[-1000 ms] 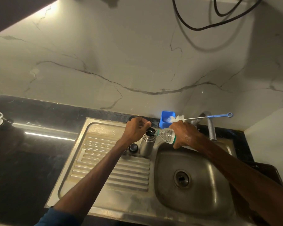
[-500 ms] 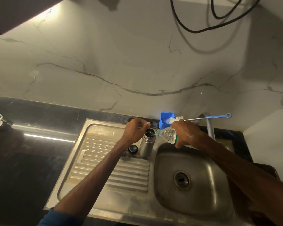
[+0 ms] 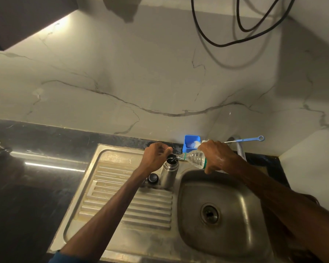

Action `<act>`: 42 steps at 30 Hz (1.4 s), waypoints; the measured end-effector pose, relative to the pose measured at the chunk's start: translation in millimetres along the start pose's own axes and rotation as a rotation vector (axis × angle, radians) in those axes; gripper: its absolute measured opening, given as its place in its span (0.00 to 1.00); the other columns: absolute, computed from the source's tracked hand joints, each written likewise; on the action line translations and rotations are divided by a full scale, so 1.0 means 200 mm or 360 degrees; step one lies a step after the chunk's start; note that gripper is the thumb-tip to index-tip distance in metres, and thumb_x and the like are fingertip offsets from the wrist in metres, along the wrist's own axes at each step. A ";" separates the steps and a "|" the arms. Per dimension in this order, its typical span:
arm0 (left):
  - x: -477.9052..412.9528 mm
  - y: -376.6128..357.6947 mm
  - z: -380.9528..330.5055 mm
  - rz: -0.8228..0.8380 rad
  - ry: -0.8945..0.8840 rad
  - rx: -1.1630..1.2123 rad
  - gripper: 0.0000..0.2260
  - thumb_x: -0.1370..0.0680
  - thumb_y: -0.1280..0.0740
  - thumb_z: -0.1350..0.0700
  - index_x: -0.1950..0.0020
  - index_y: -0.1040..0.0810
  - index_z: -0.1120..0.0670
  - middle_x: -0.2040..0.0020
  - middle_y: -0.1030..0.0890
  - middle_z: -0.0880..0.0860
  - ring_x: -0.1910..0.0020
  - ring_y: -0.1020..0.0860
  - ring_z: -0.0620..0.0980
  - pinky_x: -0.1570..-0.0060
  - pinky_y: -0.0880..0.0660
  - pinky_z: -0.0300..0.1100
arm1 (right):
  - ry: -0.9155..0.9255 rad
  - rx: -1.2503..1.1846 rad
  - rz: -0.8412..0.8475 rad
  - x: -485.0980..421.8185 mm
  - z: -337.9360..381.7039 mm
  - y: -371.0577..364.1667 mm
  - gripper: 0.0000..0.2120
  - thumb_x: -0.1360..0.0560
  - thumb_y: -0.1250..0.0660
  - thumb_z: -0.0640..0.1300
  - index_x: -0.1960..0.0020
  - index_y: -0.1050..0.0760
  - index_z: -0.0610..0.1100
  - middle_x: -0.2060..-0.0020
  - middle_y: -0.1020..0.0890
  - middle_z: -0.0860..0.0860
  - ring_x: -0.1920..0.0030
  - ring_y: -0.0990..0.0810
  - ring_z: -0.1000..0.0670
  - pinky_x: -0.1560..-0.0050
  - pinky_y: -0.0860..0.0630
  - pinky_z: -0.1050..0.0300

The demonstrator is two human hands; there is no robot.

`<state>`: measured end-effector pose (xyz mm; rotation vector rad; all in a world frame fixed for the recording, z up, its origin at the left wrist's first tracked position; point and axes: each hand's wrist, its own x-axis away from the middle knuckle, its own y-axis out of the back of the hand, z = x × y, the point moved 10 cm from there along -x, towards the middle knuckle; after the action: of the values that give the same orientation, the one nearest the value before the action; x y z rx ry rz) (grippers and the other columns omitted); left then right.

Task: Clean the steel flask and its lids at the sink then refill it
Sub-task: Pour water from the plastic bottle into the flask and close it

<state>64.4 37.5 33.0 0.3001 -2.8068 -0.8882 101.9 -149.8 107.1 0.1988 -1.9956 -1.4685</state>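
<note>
While right hand (image 3: 217,156) grips a tilted bottle (image 3: 195,158), left hand (image 3: 156,157) (fingers curled) pinches the flask (image 3: 168,175) rim.

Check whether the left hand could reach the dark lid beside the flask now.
Probably yes: the left hand must first release the steel flask, but the dark lid lies uncovered by its wrist.

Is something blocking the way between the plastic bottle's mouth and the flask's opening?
Nothing visible does. The right hand tips the plastic bottle straight at the open flask; the left hand is beside its rim.
</note>
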 end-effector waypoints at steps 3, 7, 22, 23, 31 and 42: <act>0.00 0.00 0.00 0.0003 -0.0004 0.0008 0.13 0.17 0.32 0.48 0.52 0.14 0.55 0.55 0.14 0.48 0.55 0.16 0.45 0.55 0.27 0.37 | 0.0004 0.0033 0.0006 0.01 -0.01 0.01 0.32 0.34 0.18 0.53 0.35 0.26 0.46 0.42 0.19 0.47 0.44 0.18 0.46 0.47 0.22 0.54; 0.01 0.00 -0.01 -0.0001 -0.0014 0.0022 0.14 0.17 0.33 0.48 0.53 0.14 0.55 0.53 0.13 0.48 0.54 0.16 0.45 0.53 0.27 0.38 | 0.0005 0.0063 0.0033 0.02 -0.02 0.01 0.35 0.33 0.18 0.54 0.31 0.27 0.46 0.40 0.19 0.47 0.42 0.18 0.46 0.42 0.22 0.53; -0.01 -0.01 0.03 0.0009 0.0037 0.0063 0.12 0.19 0.32 0.46 0.54 0.14 0.52 0.56 0.13 0.45 0.55 0.15 0.43 0.46 0.20 0.45 | -0.0033 0.0220 0.0053 0.02 -0.06 0.08 0.35 0.34 0.17 0.54 0.32 0.26 0.47 0.43 0.19 0.49 0.43 0.18 0.47 0.46 0.25 0.52; -0.01 -0.01 0.03 0.0014 0.0036 0.0069 0.12 0.19 0.32 0.45 0.54 0.14 0.51 0.56 0.13 0.45 0.55 0.15 0.43 0.46 0.20 0.45 | -0.0028 0.0231 0.0048 0.02 -0.06 0.09 0.35 0.34 0.17 0.55 0.32 0.26 0.47 0.43 0.19 0.49 0.43 0.18 0.47 0.46 0.25 0.52; 0.00 -0.01 0.03 0.0019 0.0046 0.0105 0.12 0.19 0.32 0.46 0.52 0.14 0.52 0.56 0.12 0.46 0.54 0.15 0.46 0.45 0.19 0.48 | -0.0012 0.0216 0.0044 0.01 -0.05 0.09 0.36 0.31 0.19 0.55 0.29 0.29 0.45 0.41 0.19 0.48 0.42 0.19 0.48 0.46 0.25 0.56; 0.01 -0.01 0.04 0.0021 0.0055 0.0177 0.08 0.19 0.31 0.46 0.55 0.17 0.47 0.56 0.12 0.46 0.54 0.14 0.46 0.45 0.19 0.52 | 0.0010 0.0244 0.0024 -0.01 -0.05 0.12 0.36 0.31 0.19 0.54 0.28 0.29 0.44 0.41 0.19 0.48 0.43 0.19 0.48 0.47 0.26 0.56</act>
<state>60.8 40.6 25.1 0.3091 -2.8278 -0.7184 114.5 -148.0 128.6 0.2525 -2.1007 -1.3043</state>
